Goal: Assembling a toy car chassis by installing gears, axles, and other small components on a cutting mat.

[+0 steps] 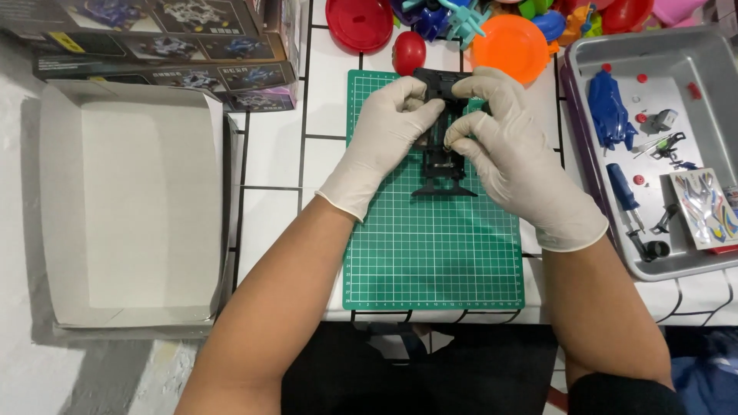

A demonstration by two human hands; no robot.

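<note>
Over a green gridded cutting mat on a white tiled table, two hands in thin white gloves hold a black plastic toy-car chassis, raised just above the mat's upper half. The left hand pinches the chassis's left side, fingers closed on it. The right hand closes over its right side and top end, fingertips pressed at the middle.

The chassis looks bare: no wheels or coloured shell show on it, so assembly seems at an early stage. Much is still loose in the grey metal tray to the right: a blue car body shell, small red round pieces, a blue-handled screwdriver and a sticker sheet. An open, empty white cardboard box lid lies to the left.
</note>
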